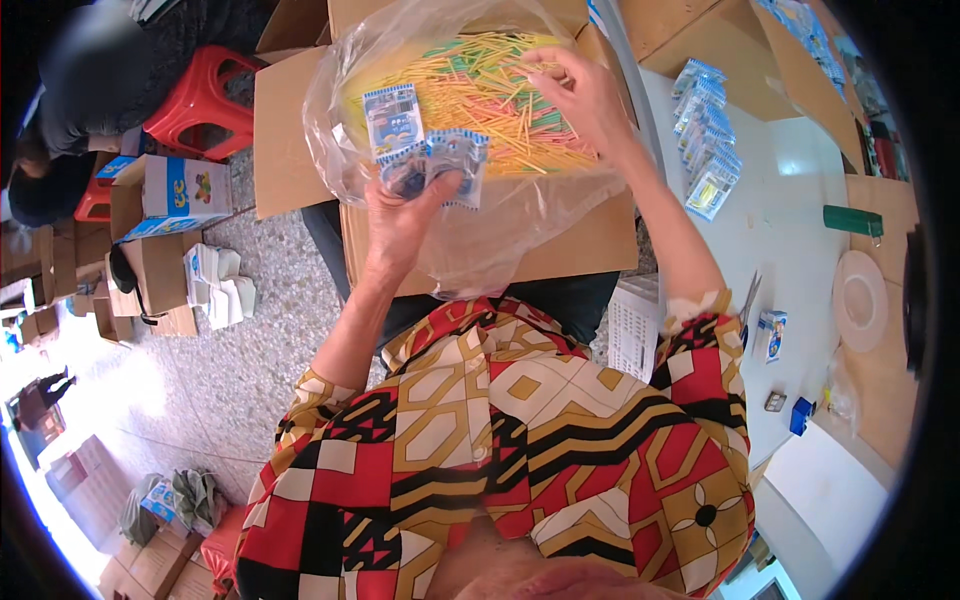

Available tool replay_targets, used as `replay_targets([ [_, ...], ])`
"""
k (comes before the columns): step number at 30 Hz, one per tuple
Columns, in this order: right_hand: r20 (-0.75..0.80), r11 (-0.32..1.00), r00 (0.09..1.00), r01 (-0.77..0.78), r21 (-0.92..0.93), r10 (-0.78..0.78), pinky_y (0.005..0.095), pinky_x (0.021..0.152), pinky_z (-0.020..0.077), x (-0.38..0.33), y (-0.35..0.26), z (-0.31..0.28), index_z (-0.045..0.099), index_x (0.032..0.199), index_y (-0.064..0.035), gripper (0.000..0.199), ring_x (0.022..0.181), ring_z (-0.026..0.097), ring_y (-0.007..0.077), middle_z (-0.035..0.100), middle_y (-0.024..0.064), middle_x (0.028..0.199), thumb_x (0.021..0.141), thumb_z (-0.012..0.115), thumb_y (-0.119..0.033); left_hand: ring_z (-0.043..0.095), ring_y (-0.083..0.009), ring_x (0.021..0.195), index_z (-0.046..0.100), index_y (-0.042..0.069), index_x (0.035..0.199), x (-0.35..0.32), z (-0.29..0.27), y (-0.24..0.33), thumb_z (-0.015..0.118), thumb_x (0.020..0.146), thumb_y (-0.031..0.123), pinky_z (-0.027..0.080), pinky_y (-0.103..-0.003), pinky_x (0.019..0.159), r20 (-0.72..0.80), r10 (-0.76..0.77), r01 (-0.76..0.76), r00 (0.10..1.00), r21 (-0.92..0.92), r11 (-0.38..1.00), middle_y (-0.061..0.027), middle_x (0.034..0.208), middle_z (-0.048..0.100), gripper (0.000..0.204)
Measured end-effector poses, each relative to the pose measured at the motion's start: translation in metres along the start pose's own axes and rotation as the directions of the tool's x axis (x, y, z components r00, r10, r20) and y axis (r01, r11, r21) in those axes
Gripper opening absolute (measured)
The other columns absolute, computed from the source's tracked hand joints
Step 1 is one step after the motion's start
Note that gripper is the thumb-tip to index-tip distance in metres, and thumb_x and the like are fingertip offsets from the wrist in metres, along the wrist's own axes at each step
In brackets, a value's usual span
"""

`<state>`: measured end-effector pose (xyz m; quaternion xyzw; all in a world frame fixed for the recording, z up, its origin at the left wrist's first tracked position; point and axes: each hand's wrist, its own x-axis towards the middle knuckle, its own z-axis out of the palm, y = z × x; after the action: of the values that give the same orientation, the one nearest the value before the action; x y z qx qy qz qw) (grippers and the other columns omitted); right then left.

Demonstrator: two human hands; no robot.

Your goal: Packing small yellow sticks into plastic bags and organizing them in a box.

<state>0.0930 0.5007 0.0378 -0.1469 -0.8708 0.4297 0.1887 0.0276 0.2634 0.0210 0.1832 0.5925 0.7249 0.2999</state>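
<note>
My left hand is closed on several small blue-and-white plastic packets, fanned out with the thumb across them. One packet stands up above the others. Under them lies a heap of thin sticks in yellow, orange, green and pink. A clear plastic bag lines the cardboard box that holds the sticks. Over the heap's far right side is my right hand, fingers bent, with thumb and forefinger apart. No held thing shows in it.
On the white table at right lies a row of similar packets, with a green cylinder beyond. A white plastic basket stands below the table edge. Leftward are a red stool, an open carton and a person in dark clothes.
</note>
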Motion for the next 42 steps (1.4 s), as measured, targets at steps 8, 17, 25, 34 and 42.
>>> replay_targets([
  [8,0.212,0.8,0.971,0.217,-0.559,-0.115,0.0417,0.078,0.0459,0.068,0.094,0.045,0.043,0.122,-0.0059,0.047,0.1,0.054,0.0328,0.048,0.0121,0.123,0.076,0.049,-0.004,0.058,-0.0067,0.076,0.064,0.002,0.099,0.0,-0.006,0.002,0.068,0.076,0.004,0.048,-0.023,0.07,-0.048,-0.001,-0.001,0.999,-0.049,0.999,-0.0006,0.086,0.065,0.023],
  [17,0.276,0.684,0.956,0.266,-0.679,-0.097,0.0448,0.076,0.0465,0.093,0.095,0.071,0.038,0.121,-0.0066,0.052,0.097,0.054,0.0362,0.05,0.0146,0.115,0.071,0.05,0.002,0.06,-0.0116,0.082,0.059,0.0,0.104,0.001,-0.013,0.001,0.067,0.075,0.001,0.05,-0.028,0.075,-0.01,-0.056,0.056,0.998,-0.02,0.998,-0.0049,0.093,0.064,0.03],
  [25,0.31,0.693,0.94,0.317,-0.647,-0.141,0.0464,0.072,0.0455,0.09,0.103,0.062,0.039,0.102,-0.0045,0.032,0.093,0.054,0.0378,0.054,0.0178,0.101,0.072,0.048,0.002,0.058,-0.0067,0.075,0.064,0.001,0.097,-0.001,-0.005,0.001,0.069,0.076,0.005,0.048,-0.024,0.069,-0.031,-0.057,0.054,0.998,-0.08,0.995,-0.0018,0.086,0.065,0.021],
  [34,0.31,0.616,0.933,0.355,-0.703,-0.184,0.045,0.066,0.047,0.09,0.106,0.066,0.039,0.099,-0.0035,0.03,0.087,0.057,0.0374,0.056,0.019,0.093,0.072,0.05,0.005,0.058,-0.0069,0.075,0.064,0.002,0.097,-0.004,-0.001,0.003,0.069,0.076,0.006,0.049,-0.024,0.069,-0.019,-0.068,0.067,0.998,-0.054,0.996,-0.0016,0.086,0.065,0.022],
  [42,0.263,0.587,0.95,0.312,-0.747,-0.17,0.0442,0.07,0.0471,0.092,0.117,0.072,0.039,0.1,-0.0012,0.032,0.09,0.056,0.0364,0.056,0.0192,0.092,0.072,0.05,0.006,0.06,-0.0114,0.084,0.06,0.002,0.104,-0.006,-0.002,-0.001,0.068,0.076,0.005,0.05,-0.028,0.076,0.019,-0.087,0.088,0.996,-0.062,0.994,-0.0039,0.094,0.064,0.03],
])
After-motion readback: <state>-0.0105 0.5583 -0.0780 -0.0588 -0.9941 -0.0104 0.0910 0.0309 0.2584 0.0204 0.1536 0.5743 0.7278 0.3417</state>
